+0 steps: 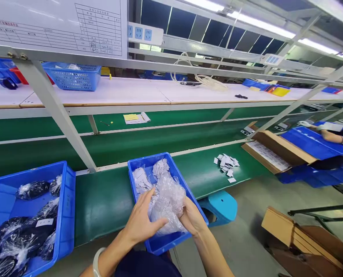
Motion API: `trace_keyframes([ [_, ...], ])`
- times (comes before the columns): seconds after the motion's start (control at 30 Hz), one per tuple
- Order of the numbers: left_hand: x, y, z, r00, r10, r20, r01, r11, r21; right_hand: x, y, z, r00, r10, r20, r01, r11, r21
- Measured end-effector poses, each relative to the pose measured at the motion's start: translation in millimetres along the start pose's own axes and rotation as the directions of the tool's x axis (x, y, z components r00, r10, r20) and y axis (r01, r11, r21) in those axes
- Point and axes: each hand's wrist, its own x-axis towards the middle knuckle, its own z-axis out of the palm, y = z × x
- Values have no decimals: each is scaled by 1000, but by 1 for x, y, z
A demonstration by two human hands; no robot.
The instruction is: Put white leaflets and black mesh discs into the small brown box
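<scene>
At the left end, a blue bin (70,207) is standing on the green bench (102,204), and it is holding black items in clear bags (29,234); a white label (44,222) is lying among them. Next, the left hand (142,219), with a pale bangle (96,261) on its wrist, is reaching over a blue tray (167,245). Its fingers are lying close together, while the thumb is standing well apart from them; I cannot tell if this hand is touching the plastic. Behind, a notepad (136,118) is resting near the back of the bench. In the tray, small white pieces (141,180) are lying at the far end, and the clear plastic (168,196) is filling the middle, between the two hands. From its right side, the right hand (194,217) is holding this plastic, the fingers clamping on its edge; the plastic is partly hiding their tips. Further right, a blue stool (221,206) is standing below the bench, and white cards (226,165) are lying on it in a loose heap. Beyond, an open cardboard box (289,148) is leaning near a co-worker's arm (333,136).
</scene>
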Motion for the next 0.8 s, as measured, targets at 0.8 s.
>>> trace_keyframes([
  [0.8, 48, -21, 83, 933, -147, 330, 190, 977, -102, -16, -111, -187, 696, -654, -296, -120, 301, -946],
])
